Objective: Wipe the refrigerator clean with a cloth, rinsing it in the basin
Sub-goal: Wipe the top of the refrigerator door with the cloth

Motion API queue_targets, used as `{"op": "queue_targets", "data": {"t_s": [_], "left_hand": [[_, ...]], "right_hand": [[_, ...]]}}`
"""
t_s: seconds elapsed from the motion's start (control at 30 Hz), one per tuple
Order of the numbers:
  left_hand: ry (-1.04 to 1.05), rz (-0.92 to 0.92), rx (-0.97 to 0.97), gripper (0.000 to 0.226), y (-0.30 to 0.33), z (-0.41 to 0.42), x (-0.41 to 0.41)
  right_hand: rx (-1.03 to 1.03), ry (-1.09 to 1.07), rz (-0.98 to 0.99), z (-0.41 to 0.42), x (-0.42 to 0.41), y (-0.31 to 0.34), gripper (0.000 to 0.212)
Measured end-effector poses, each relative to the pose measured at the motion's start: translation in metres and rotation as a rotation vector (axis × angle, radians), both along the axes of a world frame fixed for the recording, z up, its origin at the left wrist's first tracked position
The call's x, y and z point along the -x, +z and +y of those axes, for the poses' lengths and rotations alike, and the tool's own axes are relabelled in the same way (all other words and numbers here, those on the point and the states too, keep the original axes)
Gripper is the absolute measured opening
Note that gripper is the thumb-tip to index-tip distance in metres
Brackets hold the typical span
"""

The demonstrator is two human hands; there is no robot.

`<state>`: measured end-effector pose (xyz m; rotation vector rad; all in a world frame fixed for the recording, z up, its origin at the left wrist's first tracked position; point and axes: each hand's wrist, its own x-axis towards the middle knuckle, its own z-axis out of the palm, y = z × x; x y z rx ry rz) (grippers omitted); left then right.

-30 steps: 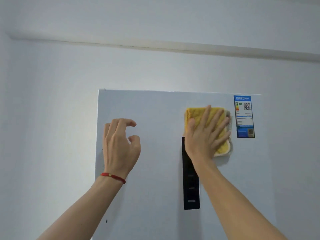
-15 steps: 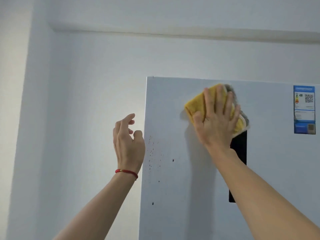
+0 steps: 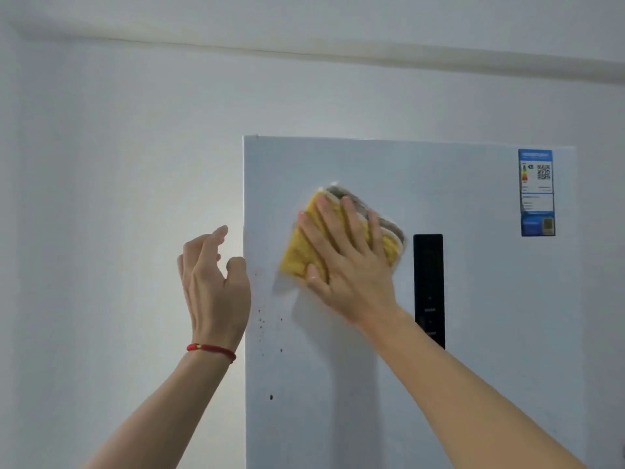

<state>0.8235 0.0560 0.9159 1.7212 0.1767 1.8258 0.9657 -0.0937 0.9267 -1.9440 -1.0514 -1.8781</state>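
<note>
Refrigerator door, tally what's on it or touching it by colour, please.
Yellow: 1, folded yellow cleaning cloth
Blue: 1, blue rectangular energy label sticker
Black: 1, tall black glossy control panel
Total: 3

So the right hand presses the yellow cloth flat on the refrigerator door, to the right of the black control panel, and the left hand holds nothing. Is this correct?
One detail is wrong. In the head view the right hand presses the yellow cloth flat on the refrigerator door, but to the left of the black control panel, not the right. The left hand indeed holds nothing.
</note>
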Motion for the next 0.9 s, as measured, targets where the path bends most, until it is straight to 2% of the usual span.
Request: {"op": "queue_targets", "data": {"t_s": [0.13, 0.2, 0.27, 0.3, 0.43, 0.57, 0.63, 0.73, 0.8, 0.83, 0.9], "left_hand": [[-0.044, 0.034, -0.054, 0.05, -0.006, -0.001, 0.007], [-0.039, 0.031, -0.08, 0.051, -0.008, -0.002, 0.011], [-0.03, 0.013, -0.107, 0.05, -0.008, -0.005, 0.013], [-0.027, -0.009, -0.114, 0.046, -0.008, -0.006, 0.013], [-0.025, -0.105, -0.044, 0.032, -0.004, -0.005, 0.015], [-0.017, -0.109, 0.085, 0.029, -0.007, 0.003, 0.014], [-0.025, -0.079, 0.112, 0.03, -0.011, 0.004, 0.014], [-0.012, -0.041, 0.099, 0.031, -0.019, 0.008, 0.021], [-0.007, -0.023, 0.081, 0.031, -0.019, 0.012, 0.026], [-0.006, -0.019, 0.073, 0.031, -0.018, 0.013, 0.027], [0.003, -0.028, 0.03, 0.031, -0.015, 0.014, 0.029]], "right_hand": [[-0.502, -0.047, 0.388, -0.067, -0.045, -0.007, 0.072], [-0.7, -0.047, 0.536, -0.064, -0.044, -0.007, 0.072], [-0.79, -0.038, 0.57, -0.035, -0.025, 0.001, 0.073], [-0.732, -0.019, 0.523, -0.014, -0.012, 0.004, 0.074], [-0.259, 0.068, 0.188, 0.071, 0.044, -0.006, 0.072], [0.127, 0.093, -0.076, 0.064, 0.039, -0.018, 0.062], [0.093, 0.041, -0.061, 0.033, 0.018, -0.012, 0.063], [-0.259, 0.035, 0.234, 0.004, 0.005, -0.008, 0.068], [-0.464, 0.047, 0.384, 0.02, 0.019, -0.007, 0.071], [-0.488, 0.048, 0.412, 0.035, 0.029, -0.007, 0.072], [-0.37, 0.053, 0.339, 0.07, 0.051, -0.015, 0.072]]}}
